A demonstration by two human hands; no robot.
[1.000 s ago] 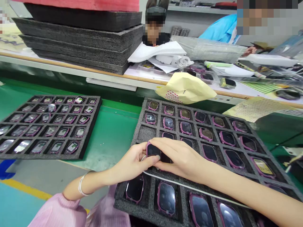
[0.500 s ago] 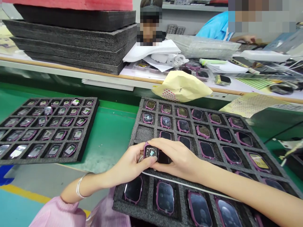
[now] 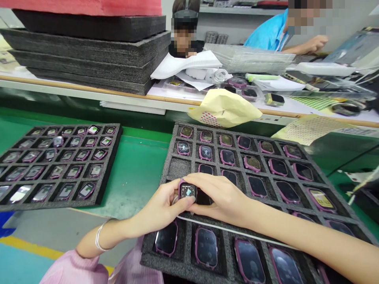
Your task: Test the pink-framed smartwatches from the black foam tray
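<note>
Between my two hands is a purple-framed smartwatch (image 3: 187,191) with a lit dial on its screen. My left hand (image 3: 166,203) grips its left side, the thumb lying across the lower part of the screen. Fingers of my right hand (image 3: 219,195) close round its top and right side. A white cable (image 3: 225,228) runs from under the hands to the right, over the foam tray (image 3: 177,262). Purple watches sit in the tray's compartments, among them a dark-screened watch (image 3: 206,246) just below my hands. One compartment (image 3: 179,169) above my left hand holds no watch.
A second foam tray (image 3: 102,185) of watches lies on the green table (image 3: 133,165) at left. Behind, a raised shelf carries stacked black foam (image 3: 89,51), papers (image 3: 189,63) and a yellow paper piece (image 3: 225,108) hanging over its edge. Two people are beyond it.
My hands keep the same hold on the smartwatch. The view has shifted slightly. At the back right, the blue-sleeved person's hand is now raised and closer in.
</note>
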